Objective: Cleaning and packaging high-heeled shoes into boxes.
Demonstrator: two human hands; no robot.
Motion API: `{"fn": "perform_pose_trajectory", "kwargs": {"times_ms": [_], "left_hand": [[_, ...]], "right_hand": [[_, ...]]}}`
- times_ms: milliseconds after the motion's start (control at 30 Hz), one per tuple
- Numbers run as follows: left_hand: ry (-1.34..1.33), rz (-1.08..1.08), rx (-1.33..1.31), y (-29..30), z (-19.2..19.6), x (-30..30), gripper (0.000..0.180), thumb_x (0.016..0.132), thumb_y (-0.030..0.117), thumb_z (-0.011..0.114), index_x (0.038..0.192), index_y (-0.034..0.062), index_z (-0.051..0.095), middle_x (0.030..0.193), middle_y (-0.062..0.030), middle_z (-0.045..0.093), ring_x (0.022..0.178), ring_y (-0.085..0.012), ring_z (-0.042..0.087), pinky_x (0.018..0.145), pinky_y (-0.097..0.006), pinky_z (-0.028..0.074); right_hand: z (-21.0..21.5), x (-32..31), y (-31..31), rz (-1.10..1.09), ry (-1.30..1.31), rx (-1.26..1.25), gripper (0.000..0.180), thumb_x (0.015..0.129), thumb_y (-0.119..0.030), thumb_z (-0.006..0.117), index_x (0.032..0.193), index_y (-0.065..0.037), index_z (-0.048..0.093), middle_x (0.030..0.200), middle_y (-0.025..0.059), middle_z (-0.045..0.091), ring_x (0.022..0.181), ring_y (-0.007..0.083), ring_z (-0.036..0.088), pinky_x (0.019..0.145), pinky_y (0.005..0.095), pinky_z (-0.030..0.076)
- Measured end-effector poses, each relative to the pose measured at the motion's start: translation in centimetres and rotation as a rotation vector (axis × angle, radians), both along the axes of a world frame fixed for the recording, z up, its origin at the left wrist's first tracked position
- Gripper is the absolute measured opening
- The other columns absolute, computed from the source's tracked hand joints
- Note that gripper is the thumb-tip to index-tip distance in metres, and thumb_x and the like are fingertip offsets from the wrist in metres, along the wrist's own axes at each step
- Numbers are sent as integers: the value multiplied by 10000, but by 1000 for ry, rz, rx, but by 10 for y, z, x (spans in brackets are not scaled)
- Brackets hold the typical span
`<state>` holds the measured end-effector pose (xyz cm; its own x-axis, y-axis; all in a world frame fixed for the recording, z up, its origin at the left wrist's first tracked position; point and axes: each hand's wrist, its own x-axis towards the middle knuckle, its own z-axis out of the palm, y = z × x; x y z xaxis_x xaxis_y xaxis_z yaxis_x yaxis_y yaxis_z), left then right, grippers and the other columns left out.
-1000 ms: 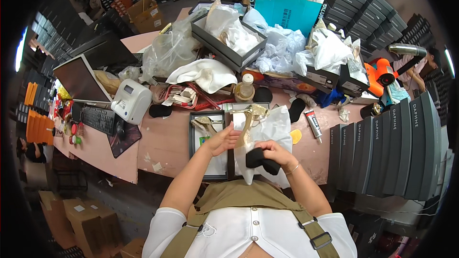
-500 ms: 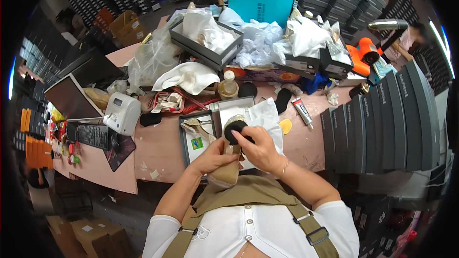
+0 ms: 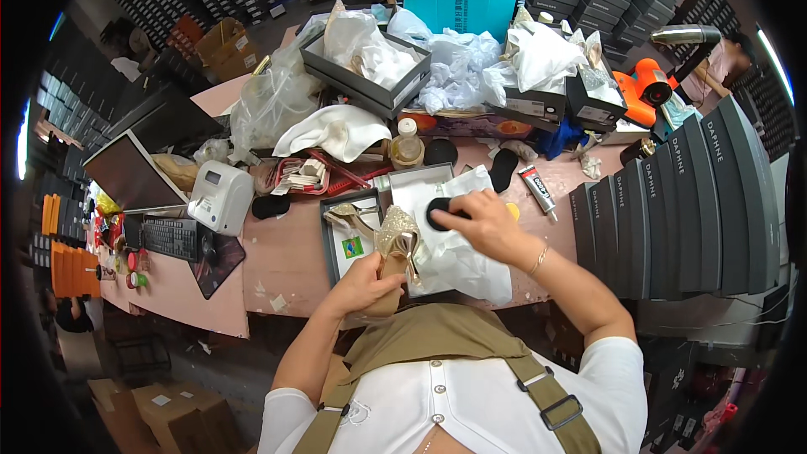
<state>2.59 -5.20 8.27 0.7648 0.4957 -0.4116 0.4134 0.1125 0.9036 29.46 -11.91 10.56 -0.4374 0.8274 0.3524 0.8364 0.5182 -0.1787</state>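
My left hand [image 3: 363, 287] is closed around a glittery gold high-heeled shoe [image 3: 397, 231], its sparkling part pointing away from me. To the right of it, my right hand [image 3: 487, 223] pinches a black oval pad [image 3: 436, 213], which is apart from the shoe. Below both hands lies an open shoe box [image 3: 329, 240] with a matching shoe [image 3: 351, 218] in its left part. White tissue paper [image 3: 471, 265] spreads over the box's right side, under my right hand.
A glue tube [image 3: 538, 191], a pump bottle [image 3: 407, 147] and black pads [image 3: 503, 170] lie beyond the box. Grey shoe boxes [image 3: 672, 210] line up on the right. A label printer [image 3: 220, 197] and keyboard [image 3: 171, 237] stand left. Tissue-filled boxes [image 3: 363, 76] crowd the back.
My right hand has drawn the black pad off the shoe, up and to the right. The shoe is turned in my left hand, so its glittery part and heel now show.
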Motion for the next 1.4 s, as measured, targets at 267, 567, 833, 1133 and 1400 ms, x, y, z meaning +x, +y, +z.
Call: {"fn": "perform_pose_trajectory", "kwargs": {"times_ms": [267, 567, 833, 1133, 1400], "left_hand": [[-204, 111, -351, 3, -2, -5, 307, 875, 86, 602, 1130, -11, 463, 966, -118, 643, 790, -201, 662, 696, -320, 549], [-372, 179, -626, 1, 4, 12, 434, 846, 36, 588, 1240, 10, 406, 980, -170, 626, 769, -272, 672, 681, -364, 565], [-122, -31, -486, -15, 28, 42, 313, 859, 104, 612, 1141, 21, 504, 933, -124, 645, 797, -223, 667, 705, -331, 547], [-110, -666, 1055, -82, 81, 140, 187, 814, 111, 591, 979, 24, 601, 800, -153, 622, 671, -321, 621, 600, -391, 499], [151, 397, -148, 53, -64, 158, 259, 903, 246, 593, 1097, 76, 567, 702, -19, 587, 515, -82, 496, 520, -265, 445]], "right_hand": [[-14, -15, -10, -243, 334, -3, 375, 751, -7, 558, 1107, -106, 623, 968, 89, 564, 862, 257, 547, 738, 356, 439], [-14, -38, -73, -421, 701, -139, 393, 736, 59, 539, 1120, -3, 598, 960, 167, 566, 932, 311, 560, 817, 358, 467], [-86, 91, -62, -678, 804, -237, 500, 892, -255, 591, 1287, 29, 477, 1339, 212, 465, 1243, 315, 451, 1013, 361, 368], [-26, 70, -113, 492, 979, -1344, 937, 769, -330, 737, 1462, -21, 187, 1335, 143, 457, 1170, 169, 458, 999, 294, 350], [-32, 125, -232, 44, 1889, -1223, 935, 701, -310, 760, 1432, 9, 271, 1318, 192, 479, 1215, 249, 484, 1025, 344, 362]]}}
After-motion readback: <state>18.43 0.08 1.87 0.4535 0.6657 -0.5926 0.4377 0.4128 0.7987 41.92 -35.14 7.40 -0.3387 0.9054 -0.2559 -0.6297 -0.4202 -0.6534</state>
